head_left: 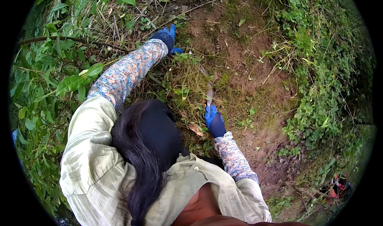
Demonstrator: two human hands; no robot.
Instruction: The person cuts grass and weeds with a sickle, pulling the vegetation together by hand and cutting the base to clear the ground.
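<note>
My right hand (pixel 214 120), in a blue glove, is closed round the handle of a sickle (pixel 210 93). Its curved blade points away from me, and the tip lies among cut-looking grass. The handle is mostly hidden in my fist. Farther off to the left, my left hand (pixel 166 38), gloved in the same blue, is stretched over the weeds (pixel 185 60) at the slope's edge. Its thumb stands apart from the fingers, and I see nothing in its grasp. Both forearms wear floral sleeves.
Leafy shrubs (pixel 72 82) crowd the left side, with a brown branch (pixel 72 38) reaching in toward my left arm. Bare reddish soil (pixel 243 66) with moss runs along the middle. Dense creeping vines (pixel 315 86) cover the right. A red and dark object (pixel 338 188) lies at the lower right.
</note>
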